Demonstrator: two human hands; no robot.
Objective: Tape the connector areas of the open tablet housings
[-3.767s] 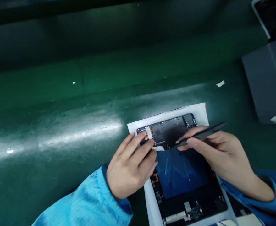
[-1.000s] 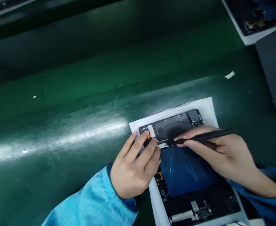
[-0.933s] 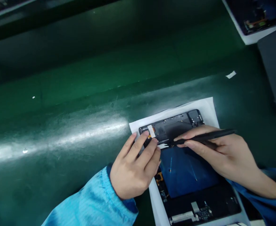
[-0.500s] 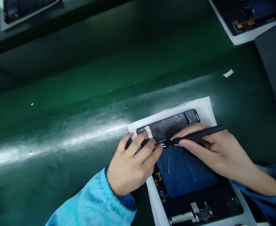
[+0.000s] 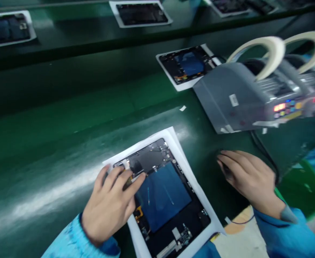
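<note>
An opened tablet [image 5: 170, 222] with a blue battery panel [image 5: 165, 193] lies on a white sheet [image 5: 197, 190] on the green bench. My left hand [image 5: 111, 204] rests on its upper left corner, fingers spread and fingertips touching the dark inner parts near a small white strip. My right hand [image 5: 250, 177] is off to the right of the tablet, low over the bench, with its fingers curled together. Something dark shows at its fingertips; blur and the fingers hide what it is.
A grey tape dispenser [image 5: 230, 96] with rolls of pale tape [image 5: 278, 53] stands at the right, another beside it. Another opened tablet [image 5: 173, 68] lies behind it. More tablets [image 5: 142, 14] sit on a raised shelf. A green bin [image 5: 302, 190] is at lower right.
My right hand has moved away from the tablet to the right; the slim black tool it held is no longer clearly visible. My left hand stays on the tablet. The view has shifted right.
</note>
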